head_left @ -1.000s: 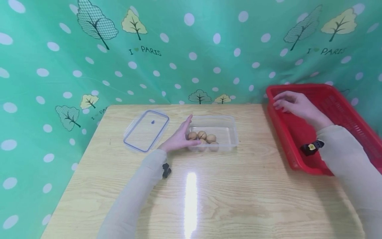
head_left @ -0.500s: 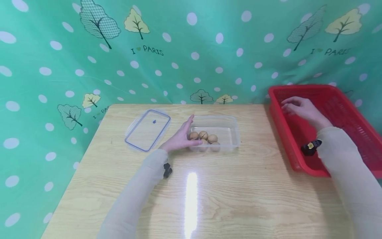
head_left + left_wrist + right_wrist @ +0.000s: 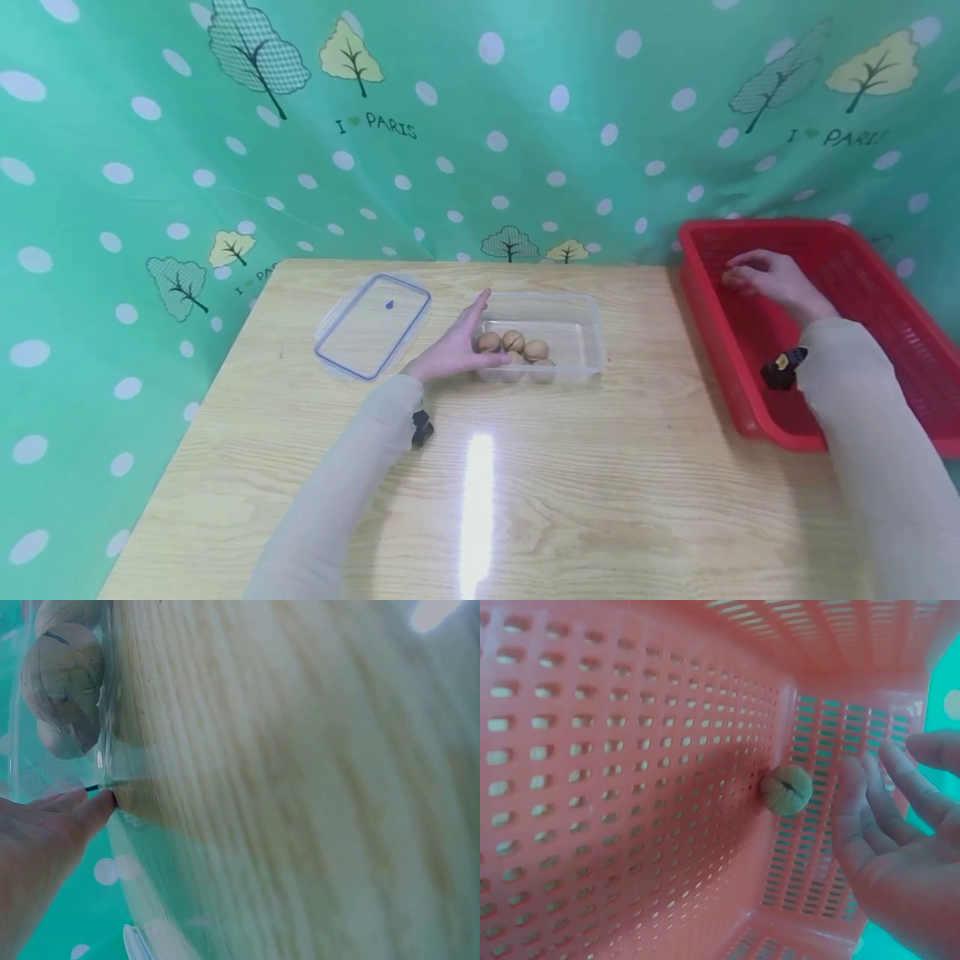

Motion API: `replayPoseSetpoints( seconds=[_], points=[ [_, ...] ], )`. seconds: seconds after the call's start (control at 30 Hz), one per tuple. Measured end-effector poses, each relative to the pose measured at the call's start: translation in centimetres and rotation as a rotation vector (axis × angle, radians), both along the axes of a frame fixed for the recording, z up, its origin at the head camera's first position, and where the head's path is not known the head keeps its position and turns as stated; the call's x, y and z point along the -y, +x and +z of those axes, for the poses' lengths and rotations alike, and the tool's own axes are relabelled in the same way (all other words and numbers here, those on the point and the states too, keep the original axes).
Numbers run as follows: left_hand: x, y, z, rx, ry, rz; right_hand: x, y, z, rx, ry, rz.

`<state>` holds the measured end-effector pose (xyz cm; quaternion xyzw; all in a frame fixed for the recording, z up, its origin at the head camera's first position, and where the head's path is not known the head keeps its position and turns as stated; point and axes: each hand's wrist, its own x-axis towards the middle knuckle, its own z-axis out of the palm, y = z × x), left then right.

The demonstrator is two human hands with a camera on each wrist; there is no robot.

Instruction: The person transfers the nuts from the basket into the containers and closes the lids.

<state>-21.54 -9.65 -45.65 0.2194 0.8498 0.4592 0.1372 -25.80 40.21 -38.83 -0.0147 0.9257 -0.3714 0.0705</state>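
Observation:
My left hand [image 3: 453,348] holds the left end of a clear plastic container [image 3: 577,333], its thumb along the front wall and its fingers at the left and back. In the left wrist view, fingertips [image 3: 101,806] touch the clear wall. Several round tan walnuts [image 3: 513,341] lie in the container's left half. My right hand [image 3: 776,282] is down inside a red plastic basket [image 3: 738,392], fingers loosely bent and apart. Close to its fingertips, a walnut [image 3: 787,790] with a dark seam lies in the basket; the right wrist view shows a gap between them.
A clear lid with a blue seal [image 3: 375,327] lies on the wooden table [image 3: 600,492], left of the container. A green patterned cloth [image 3: 450,125] hangs behind the table. The basket's raised rim stands at the right.
My right hand has moved from above the basket's left rim down and right into the basket. The left hand keeps its place on the container.

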Motion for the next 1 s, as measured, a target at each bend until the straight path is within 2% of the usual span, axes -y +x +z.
replayPoseSetpoints(
  seconds=[0.3,0.5,0.77,1.0],
  points=[
    [-0.1,0.0,-0.1,-0.013,-0.004,-0.003,-0.7,-1.1,-1.1,-0.007,-0.015,0.012],
    [-0.2,0.0,0.0,-0.004,0.010,0.000,-0.8,-1.6,-1.9,0.000,0.045,0.002],
    [-0.1,0.1,0.0,0.005,0.001,0.002,-0.8,-1.6,-1.8,0.041,0.044,0.020],
    [-0.1,0.1,0.0,0.008,0.027,-0.008,-1.3,-1.4,-1.8,0.088,0.014,0.025]
  ],
)
